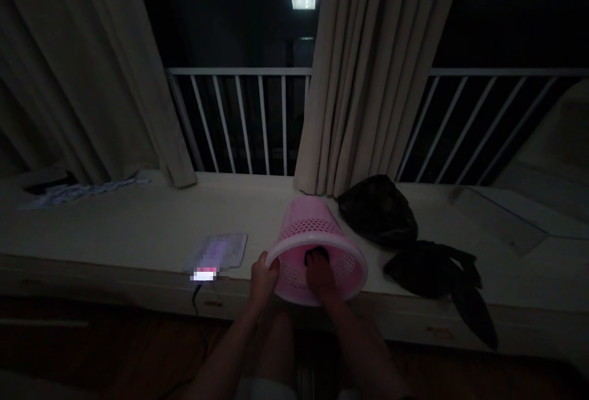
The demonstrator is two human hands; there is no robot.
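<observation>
The bin lies tipped over at the bench, base toward 12 o'clock and mouth toward the person, an angle that seems chosen to leave its inside open to reach and view; how much of its weight the bench takes, I cannot tell. The left hand grips the rim at 9 o'clock, thumb and fingers closed over it, probably to steady the bin against the other arm's push. The right hand enters from 5 o'clock, its fingers bent over a black thing inside; whether they pinch or press it is too dim to tell. Around the bin, one black bag sits at 2 o'clock and another near 3, its end hanging over the bench's edge, both likely set within easy reach. At 9 o'clock, apart from the bin, lies a pad.
</observation>
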